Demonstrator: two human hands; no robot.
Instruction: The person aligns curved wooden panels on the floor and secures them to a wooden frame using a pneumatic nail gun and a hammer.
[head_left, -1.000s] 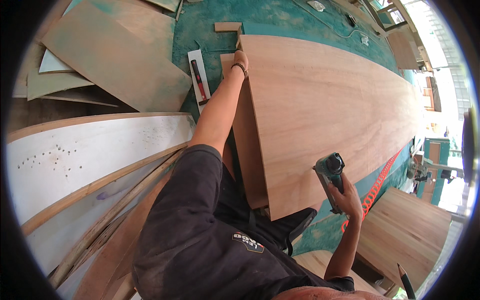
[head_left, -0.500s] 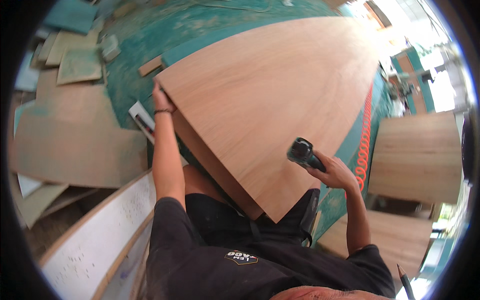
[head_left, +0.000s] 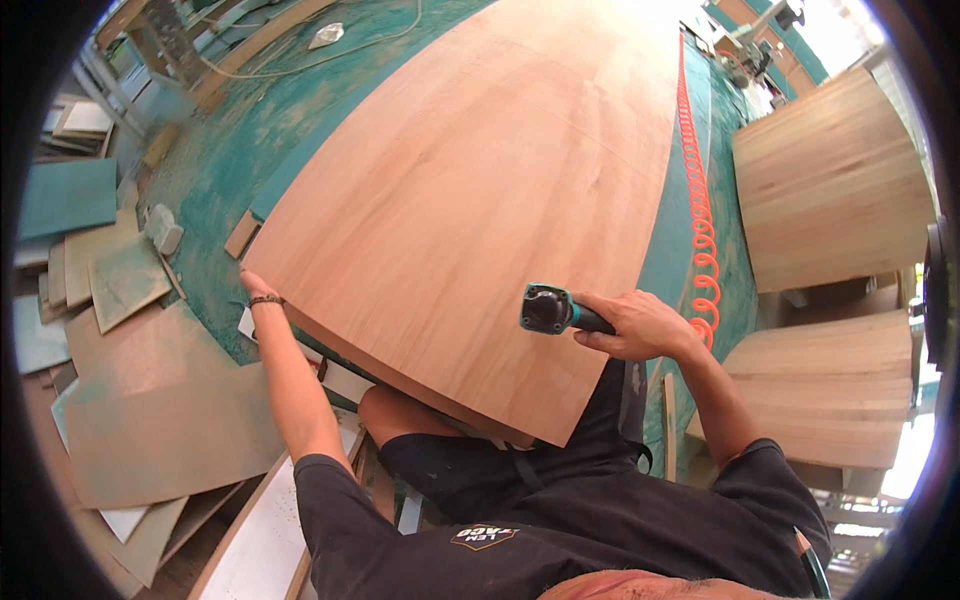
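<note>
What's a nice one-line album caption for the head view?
Left hand at the corner of a wooden panel, right hand holding a black and teal tool over it.

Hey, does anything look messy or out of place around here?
Yes, the loose boards at left lie in a jumbled, overlapping pile at mixed angles. The wooden panel under the nail gun shows no obvious damage.

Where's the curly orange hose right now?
In the head view, the curly orange hose is right of the big wooden panel, its lowest visible loops near the wrist of the right hand.
</note>
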